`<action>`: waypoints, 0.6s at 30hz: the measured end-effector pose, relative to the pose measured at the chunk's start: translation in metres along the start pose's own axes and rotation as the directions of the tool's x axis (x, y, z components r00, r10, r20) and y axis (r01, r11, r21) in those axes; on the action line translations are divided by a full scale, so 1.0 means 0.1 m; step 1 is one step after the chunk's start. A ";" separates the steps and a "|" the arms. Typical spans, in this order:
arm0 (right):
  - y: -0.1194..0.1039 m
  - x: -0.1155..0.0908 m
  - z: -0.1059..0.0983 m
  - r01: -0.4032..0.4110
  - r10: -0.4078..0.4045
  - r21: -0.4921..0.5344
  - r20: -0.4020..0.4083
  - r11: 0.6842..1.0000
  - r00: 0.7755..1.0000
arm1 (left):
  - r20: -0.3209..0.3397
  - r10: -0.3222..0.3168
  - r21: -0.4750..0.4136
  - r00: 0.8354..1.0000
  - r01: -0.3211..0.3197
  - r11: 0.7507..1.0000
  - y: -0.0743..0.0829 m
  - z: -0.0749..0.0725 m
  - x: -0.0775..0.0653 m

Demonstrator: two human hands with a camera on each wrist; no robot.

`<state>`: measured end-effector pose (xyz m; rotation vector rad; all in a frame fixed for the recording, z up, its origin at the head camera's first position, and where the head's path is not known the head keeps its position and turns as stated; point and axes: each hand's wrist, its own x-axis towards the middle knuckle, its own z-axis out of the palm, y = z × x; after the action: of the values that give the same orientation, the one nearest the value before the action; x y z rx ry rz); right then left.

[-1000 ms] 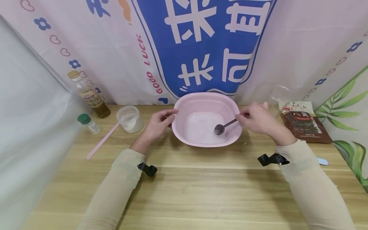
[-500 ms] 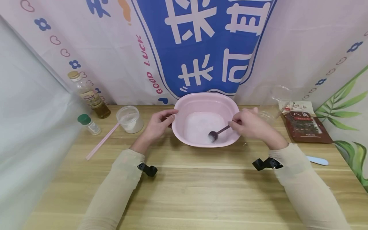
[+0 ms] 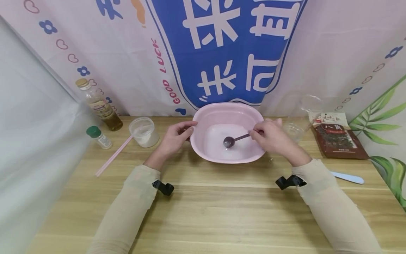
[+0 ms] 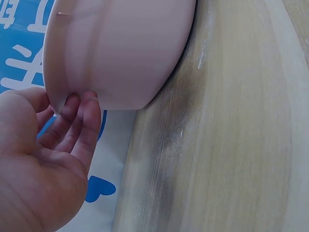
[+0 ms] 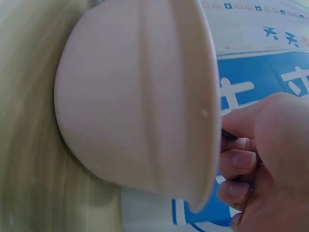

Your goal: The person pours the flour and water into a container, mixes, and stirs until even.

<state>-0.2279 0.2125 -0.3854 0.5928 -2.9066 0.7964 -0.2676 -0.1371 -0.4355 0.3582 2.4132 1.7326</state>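
A pink plastic basin [image 3: 203, 151] stands at the back of the table with a whitish layer [image 3: 215, 139] over its bottom. My left hand [image 3: 173, 138] pinches the basin's left rim, thumb above and fingers beneath, as the left wrist view shows. Between thumb and curled fingers my right hand [image 3: 272, 137] holds a dark measuring spoon [image 3: 229, 142] by its handle, over the right rim. The spoon's round bowl is over the middle of the basin. In the right wrist view the basin wall [image 5: 116, 96] hides the spoon's bowl, and the right hand [image 5: 270, 159] is beside the rim.
Left of the basin stand a tub of white powder [image 3: 144, 133], pink chopsticks [image 3: 114, 156], a green-capped shaker [image 3: 99, 137] and a corked oil bottle [image 3: 103, 109]. At right are a clear container [image 3: 293, 130], a brown spice packet [image 3: 339, 135] and a light blue handle [image 3: 349, 177].
My right hand has moved left over the rim, and the spoon's bowl has shifted left, dipping toward the front of the basin before coming back toward its middle. The left hand stays put.
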 end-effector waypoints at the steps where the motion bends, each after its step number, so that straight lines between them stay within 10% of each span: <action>1: 0.02 -0.01 -0.02 0.010 -0.010 -0.001 -0.019 1.000 1.000 | -0.001 -0.001 -0.001 1.000 0.001 1.000 0.00 0.00 0.00; 10: 0.07 -0.10 -0.23 0.116 -0.134 -0.166 -0.103 0.979 0.986 | -0.003 -0.012 -0.007 1.000 0.012 1.000 0.02 0.01 -0.01; 18: 0.02 -0.15 -0.35 0.192 -0.191 -0.329 0.036 0.925 0.981 | -0.006 -0.014 -0.008 1.000 0.014 1.000 0.02 0.01 -0.01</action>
<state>-0.2158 0.2367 -0.3584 0.8203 -2.8316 0.2722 -0.2663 -0.1357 -0.4340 0.3350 2.4066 1.7397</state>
